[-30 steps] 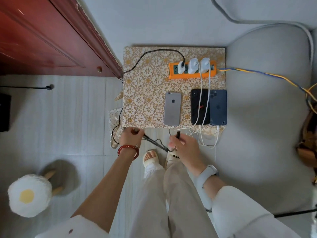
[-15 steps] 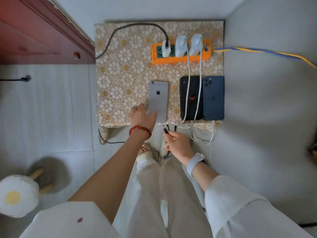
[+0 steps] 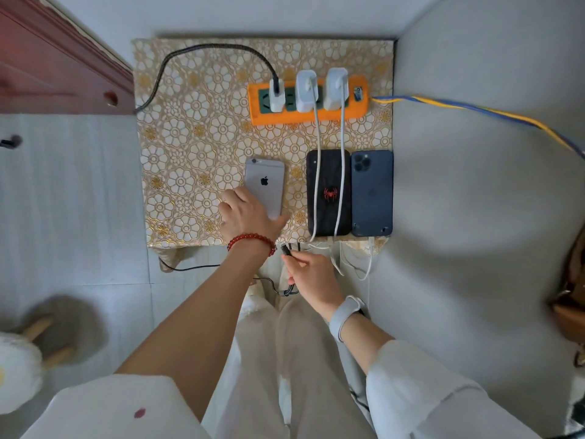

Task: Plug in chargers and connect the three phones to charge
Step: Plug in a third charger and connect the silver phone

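Note:
An orange power strip (image 3: 359, 113) lies at the back of the patterned table (image 3: 190, 128) with three white chargers (image 3: 305, 90) plugged in. Three phones lie face down near the front edge: a silver phone (image 3: 267, 179), a black phone with a red spider (image 3: 329, 191) and a dark blue phone (image 3: 373, 193). Two white cables (image 3: 317, 144) run over the black phone and off the front edge. My left hand (image 3: 245, 213) grips the silver phone's near end. My right hand (image 3: 308, 274) pinches the black cable's plug (image 3: 285, 249) just below the table edge, close to the silver phone.
A red wooden door (image 3: 57, 68) stands at the back left. A blue and yellow cord (image 3: 474, 110) runs right from the strip. The braided black cable (image 3: 202, 50) loops off the table's left side. A fluffy stool (image 3: 19, 372) sits at the lower left.
My left hand let go of the black cable and moved up onto the silver phone. My right hand brought the plug up toward the table edge. The view moved closer.

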